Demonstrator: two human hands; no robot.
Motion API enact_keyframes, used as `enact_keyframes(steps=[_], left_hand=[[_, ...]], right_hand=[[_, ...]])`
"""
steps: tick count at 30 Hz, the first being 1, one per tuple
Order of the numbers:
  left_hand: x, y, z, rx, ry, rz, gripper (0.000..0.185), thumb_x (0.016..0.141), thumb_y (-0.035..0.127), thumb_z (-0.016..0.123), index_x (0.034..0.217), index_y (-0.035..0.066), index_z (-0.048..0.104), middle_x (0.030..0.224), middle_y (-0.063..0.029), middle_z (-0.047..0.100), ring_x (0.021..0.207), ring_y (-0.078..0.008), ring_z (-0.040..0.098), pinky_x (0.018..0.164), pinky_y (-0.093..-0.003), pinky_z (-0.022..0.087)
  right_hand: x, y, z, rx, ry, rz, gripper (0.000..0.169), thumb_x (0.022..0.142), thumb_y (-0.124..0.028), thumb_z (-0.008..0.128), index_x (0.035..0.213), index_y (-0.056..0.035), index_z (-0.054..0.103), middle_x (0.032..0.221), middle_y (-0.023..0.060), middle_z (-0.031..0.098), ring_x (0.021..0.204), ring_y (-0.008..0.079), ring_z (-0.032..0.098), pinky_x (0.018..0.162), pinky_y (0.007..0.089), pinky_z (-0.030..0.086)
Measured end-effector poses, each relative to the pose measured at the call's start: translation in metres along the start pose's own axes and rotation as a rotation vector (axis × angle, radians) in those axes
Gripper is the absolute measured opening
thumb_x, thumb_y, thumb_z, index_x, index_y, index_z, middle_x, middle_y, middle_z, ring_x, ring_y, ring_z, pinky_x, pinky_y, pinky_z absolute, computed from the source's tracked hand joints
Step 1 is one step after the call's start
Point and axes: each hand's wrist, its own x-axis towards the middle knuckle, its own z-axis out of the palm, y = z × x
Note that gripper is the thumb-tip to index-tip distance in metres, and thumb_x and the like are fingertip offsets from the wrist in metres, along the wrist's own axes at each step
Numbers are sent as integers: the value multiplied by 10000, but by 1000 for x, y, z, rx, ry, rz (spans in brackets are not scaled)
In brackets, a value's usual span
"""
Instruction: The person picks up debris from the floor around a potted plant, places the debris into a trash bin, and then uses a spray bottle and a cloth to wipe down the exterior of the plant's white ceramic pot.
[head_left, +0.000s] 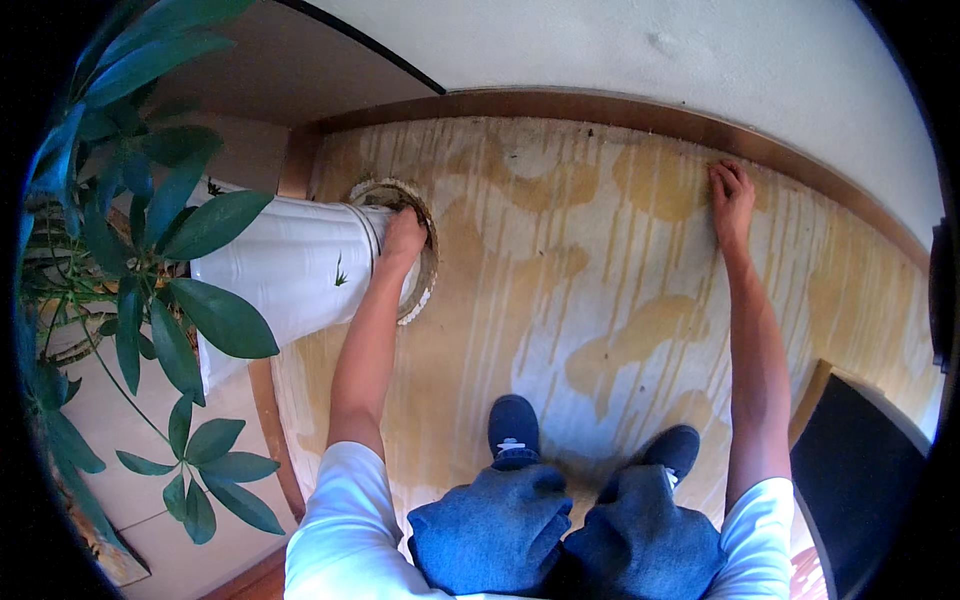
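A tall white plant pot (289, 251) stands at the left, painted with a small green leaf motif. Its base rests in a round saucer (427, 281) with a scalloped pale rim and dark dirt inside. My left hand (403, 236) reaches down between pot and saucer rim, its fingertips hidden. Far to the right, my right hand (733, 196) is low over the patterned carpet (495, 300), near the baseboard. Its fingers are curled with the tips near the carpet; whether anything small is between them is unclear. Small dark specks lie scattered on the carpet.
Broad green leaves (225, 315) of the potted plant spread across the left side. A brown baseboard (600, 112) runs below the white wall (600, 45). A dark panel with a wooden edge (855, 480) stands at the lower right. My dark shoes (514, 424) are on the carpet.
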Motion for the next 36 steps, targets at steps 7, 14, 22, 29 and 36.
enact_keyframes(steps=[7, 14, 22, 29, 36], left_hand=[[-9, -10, 5, -9, -224, 127, 860, 674, 151, 744, 1332, -75, 239, 1277, -346, 428, 1170, -420, 469, 979, -432, 423], [-7, -3, 22, 17, -191, 72, 692, 706, 77, 693, 1296, -30, 347, 1284, -296, 429, 1175, -412, 460, 995, -428, 407], [-23, 4, 14, -16, -76, 64, 227, 791, 1, 519, 1006, -13, 587, 1044, -251, 599, 1021, -412, 554, 878, -468, 457], [-20, 16, -26, -171, 151, 65, 227, 796, 40, 573, 1016, -3, 611, 986, -236, 633, 934, -396, 603, 789, -436, 494], [-153, 90, -148, -667, 238, -40, 329, 838, 83, 639, 1134, -37, 561, 919, -145, 661, 808, -196, 648, 744, -296, 502]], right_hand=[[-3, -7, -3, 8, 10, -5, 188, 850, -137, 608, 1002, -42, 664, 1086, 114, 608, 1015, 319, 547, 912, 378, 416], [-1, -6, -6, 84, -40, 65, 181, 855, -137, 604, 988, -36, 673, 1133, 124, 604, 1054, 318, 542, 930, 379, 413], [-9, -6, -6, 187, -34, 132, 194, 854, -153, 616, 986, -24, 675, 1194, 142, 589, 1158, 315, 504, 1004, 371, 371], [-19, 15, -21, 450, -21, 229, 231, 886, -172, 606, 1023, 7, 657, 1134, 128, 620, 1111, 231, 543, 973, 320, 387], [-67, -121, -93, 783, -50, 600, 233, 939, -174, 545, 1063, 3, 633, 996, 76, 660, 946, 144, 607, 851, 264, 454]])
